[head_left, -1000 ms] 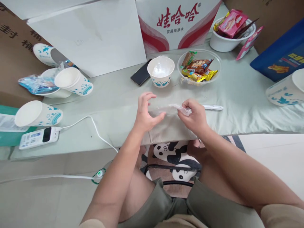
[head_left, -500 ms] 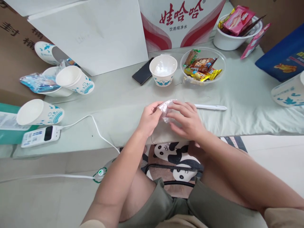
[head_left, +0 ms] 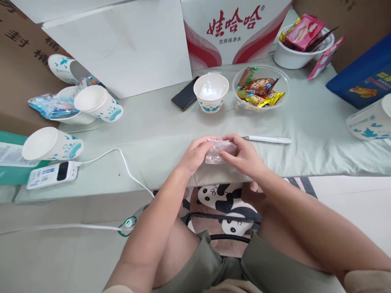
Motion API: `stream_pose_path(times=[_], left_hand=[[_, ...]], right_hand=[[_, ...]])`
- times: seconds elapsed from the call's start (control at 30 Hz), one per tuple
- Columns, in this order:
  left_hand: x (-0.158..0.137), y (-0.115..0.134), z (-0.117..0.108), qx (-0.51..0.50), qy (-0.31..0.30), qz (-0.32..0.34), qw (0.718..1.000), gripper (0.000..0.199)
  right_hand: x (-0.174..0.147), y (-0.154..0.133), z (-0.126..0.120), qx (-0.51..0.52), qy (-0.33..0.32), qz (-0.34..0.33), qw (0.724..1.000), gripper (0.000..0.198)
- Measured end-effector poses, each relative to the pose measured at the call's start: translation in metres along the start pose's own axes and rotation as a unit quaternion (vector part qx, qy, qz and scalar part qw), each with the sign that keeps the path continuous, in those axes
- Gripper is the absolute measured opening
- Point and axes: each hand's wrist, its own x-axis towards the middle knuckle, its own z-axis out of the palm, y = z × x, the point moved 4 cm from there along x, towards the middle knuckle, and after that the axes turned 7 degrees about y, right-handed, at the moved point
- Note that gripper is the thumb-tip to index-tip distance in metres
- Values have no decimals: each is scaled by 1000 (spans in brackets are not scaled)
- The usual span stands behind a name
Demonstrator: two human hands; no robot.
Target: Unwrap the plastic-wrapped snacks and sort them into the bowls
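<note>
A clear crinkled plastic wrapper [head_left: 215, 157] is stretched between my two hands near the front edge of the cloth-covered table. My left hand [head_left: 195, 154] grips its left side, thumb and fingers closed. On the other side my right hand [head_left: 241, 152] pinches it between thumb and fingers. Whether anything lies inside the plastic, I cannot tell. Just beyond the hands stands a paper bowl [head_left: 210, 106] with blue leaf print and clear plastic in it. A white pen [head_left: 269, 139] lies right of my right hand.
A phone [head_left: 183, 97] lies behind the bowl's left side. Wrapped snacks fill a clear bowl [head_left: 287, 91] and a white tub [head_left: 290, 59]. Paper cups [head_left: 39, 142] and a white power bank-like device [head_left: 51, 176] with a cable stand left. Boxes [head_left: 152, 44] line the back.
My right hand has closed from loosely spread fingers into a pinch on the wrapper. The plastic, bunched before, is now spread wider and flatter between both hands.
</note>
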Motion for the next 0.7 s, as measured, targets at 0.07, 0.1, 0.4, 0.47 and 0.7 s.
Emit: stream_pose_path(times=[0.07, 0.1, 0.4, 0.47, 0.7], left_hand=[[1, 1, 1, 22, 0, 24, 999, 32], [2, 0, 1, 41, 4, 34, 999, 38], [5, 7, -16, 90, 90, 59, 990, 20], [2, 10, -22, 100, 97, 51, 989, 14], [-5, 15, -38, 93, 102, 53, 989, 7]], right_hand=[[2, 1, -1, -5, 0, 28, 1000, 19], [2, 1, -2, -3, 13, 31, 999, 15], [5, -35, -29, -52, 106, -134, 984, 13], [28, -54, -41, -105, 160, -178, 965, 15], [179, -76, 3, -425, -87, -162, 886, 15]])
